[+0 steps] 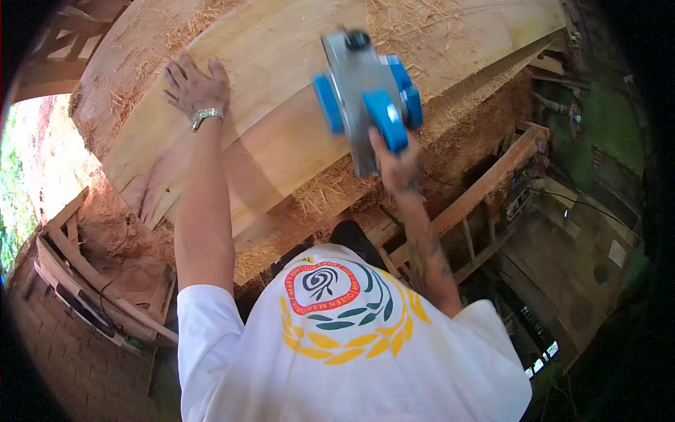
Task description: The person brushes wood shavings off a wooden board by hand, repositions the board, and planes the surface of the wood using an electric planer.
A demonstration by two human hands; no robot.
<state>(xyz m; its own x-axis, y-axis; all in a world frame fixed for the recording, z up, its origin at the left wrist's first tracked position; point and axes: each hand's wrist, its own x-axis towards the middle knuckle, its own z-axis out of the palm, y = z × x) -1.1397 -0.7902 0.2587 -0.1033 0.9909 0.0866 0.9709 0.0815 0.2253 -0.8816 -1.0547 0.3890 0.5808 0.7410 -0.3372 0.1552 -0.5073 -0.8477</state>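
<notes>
A wide, pale wooden slab (274, 84) lies at an angle in front of me. My left hand (198, 86) rests flat on its left part, fingers spread, with a metal wristwatch (205, 117) at the wrist. My right hand (399, 160) is wrapped round the blue rear handle of an electric planer (353, 95). The planer has a grey body with blue parts and a black knob at its front. It is over the slab's near edge and blurred by motion; I cannot tell whether its sole touches the wood.
Wood shavings (320, 200) lie along the slab's near edge and across its far side. A wooden frame (489, 179) stands at the right. More timber pieces (102, 285) are at the lower left, above a brick-patterned floor (77, 369). A thin cable runs at the right.
</notes>
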